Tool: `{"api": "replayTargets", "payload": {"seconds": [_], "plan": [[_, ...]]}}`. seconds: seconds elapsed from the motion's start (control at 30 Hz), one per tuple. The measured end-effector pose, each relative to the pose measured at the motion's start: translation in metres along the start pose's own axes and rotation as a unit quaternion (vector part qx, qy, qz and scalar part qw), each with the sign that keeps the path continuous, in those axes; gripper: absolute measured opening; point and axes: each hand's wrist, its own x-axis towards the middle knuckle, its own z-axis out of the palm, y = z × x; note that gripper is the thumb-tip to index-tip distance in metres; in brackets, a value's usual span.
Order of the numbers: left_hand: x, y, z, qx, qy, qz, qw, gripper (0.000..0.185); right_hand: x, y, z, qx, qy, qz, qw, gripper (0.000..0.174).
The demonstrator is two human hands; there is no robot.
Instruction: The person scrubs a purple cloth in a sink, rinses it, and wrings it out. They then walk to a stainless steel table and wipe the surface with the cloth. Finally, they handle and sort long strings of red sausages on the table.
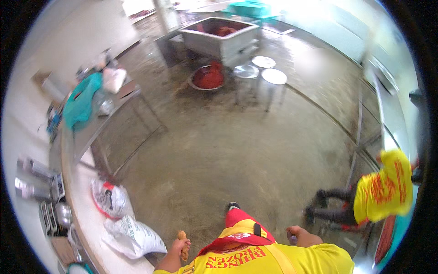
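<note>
My left hand, low in the view, is closed around a lumpy light-brown stick-shaped item. It looks like food, but its exact kind is unclear. To the right of my body, my right hand curls around a small purple object, mostly hidden by the fingers. Both hands hang apart beside my yellow shirt, above the concrete floor. Just left of my left hand, a white woven sack bearing writing leans over the counter's edge, with a white-and-red bag behind it.
A pale counter curves along the left, joining a metal-framed table with a green bag. Ahead stand a steel tank, a basin of red contents and several metal stools. A person in yellow sits at right.
</note>
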Motion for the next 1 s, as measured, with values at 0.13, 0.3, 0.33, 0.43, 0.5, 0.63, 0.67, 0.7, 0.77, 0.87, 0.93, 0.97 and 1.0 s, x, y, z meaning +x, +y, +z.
{"api": "replayTargets", "payload": {"seconds": [0.13,0.3,0.33,0.43,0.5,0.63,0.67,0.7,0.77,0.87,0.93,0.97,1.0], "plan": [[-0.009,0.022,-0.038,-0.142,0.047,-0.023,0.988,0.013,-0.022,-0.269,0.003,-0.162,-0.029,-0.145,0.976,0.033],[-0.003,0.006,-0.049,-0.237,0.066,-0.135,0.960,0.014,-0.105,-0.602,0.018,-0.091,-0.051,-0.394,0.913,0.024],[0.007,0.015,-0.051,-0.241,0.067,-0.144,0.957,0.016,-0.121,-0.656,0.024,-0.043,-0.091,-0.411,0.906,0.024],[0.045,0.073,-0.064,-0.238,0.059,-0.149,0.958,0.022,-0.154,-0.772,0.058,0.017,-0.094,-0.435,0.895,0.025],[0.074,0.136,-0.078,-0.212,0.048,-0.135,0.967,0.026,-0.158,-0.814,0.088,0.019,-0.062,-0.452,0.889,0.025],[0.135,0.311,-0.127,-0.098,0.013,-0.080,0.992,0.035,-0.133,-0.831,0.146,-0.240,-0.012,-0.386,0.891,0.033],[0.152,0.372,-0.139,-0.069,0.002,-0.056,0.996,0.037,-0.125,-0.831,0.159,-0.318,0.035,-0.343,0.883,0.037],[0.169,0.437,-0.147,-0.044,-0.007,-0.028,0.999,0.039,-0.116,-0.828,0.169,-0.325,0.067,-0.275,0.902,0.042],[0.204,0.585,-0.158,-0.016,-0.013,0.025,0.999,0.044,-0.098,-0.830,0.182,-0.294,-0.018,-0.210,0.932,0.044],[0.238,0.807,-0.154,0.069,0.034,0.210,0.975,0.052,-0.070,-0.854,0.187,-0.243,-0.007,-0.180,0.953,0.046],[0.250,0.940,-0.148,0.069,-0.033,0.271,0.960,0.053,-0.046,-0.890,0.184,-0.191,-0.034,-0.130,0.972,0.040],[0.250,0.983,-0.139,0.061,-0.064,0.299,0.950,0.054,-0.032,-0.916,0.182,-0.185,-0.041,-0.130,0.973,0.038],[0.248,1.017,-0.129,0.040,-0.089,0.285,0.954,0.053,-0.019,-0.948,0.180,-0.212,-0.040,-0.129,0.968,0.035]]}}
